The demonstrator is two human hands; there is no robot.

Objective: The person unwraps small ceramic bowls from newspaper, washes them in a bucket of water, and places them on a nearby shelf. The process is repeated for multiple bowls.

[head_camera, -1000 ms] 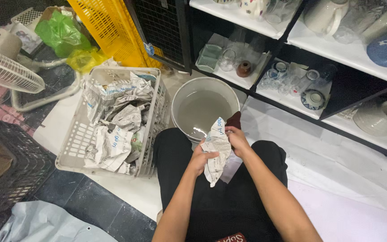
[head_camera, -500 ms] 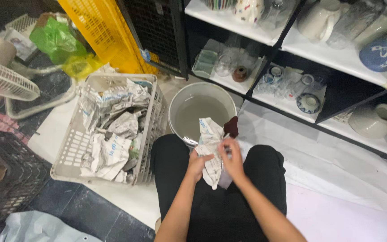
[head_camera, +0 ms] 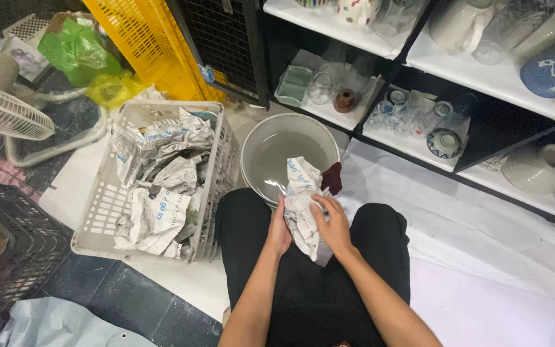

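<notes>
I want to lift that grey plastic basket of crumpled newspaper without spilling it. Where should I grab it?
Judging by its shape, grip the grey basket by the rims of its two short ends, one hand each, from above. It is long, open-topped and heaped with loose newspaper, so a level lift likely matters.

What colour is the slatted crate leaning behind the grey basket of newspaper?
Bright yellow crate; it shows in the head view, at upper left.

The grip holds a newspaper-wrapped bundle [head_camera: 303, 205] between the left hand [head_camera: 280, 230] and the right hand [head_camera: 332, 225], above the person's lap. Just beyond the grip stands a basin [head_camera: 261, 144] with water in it, a cloth [head_camera: 332, 178] on its near rim. Left of the grip a basket [head_camera: 101, 222] holds crumpled newspaper [head_camera: 158, 177]. Beyond and right run shelves [head_camera: 412, 138] carrying glasses and bowls. Far left stands a fan [head_camera: 4, 112].
</notes>
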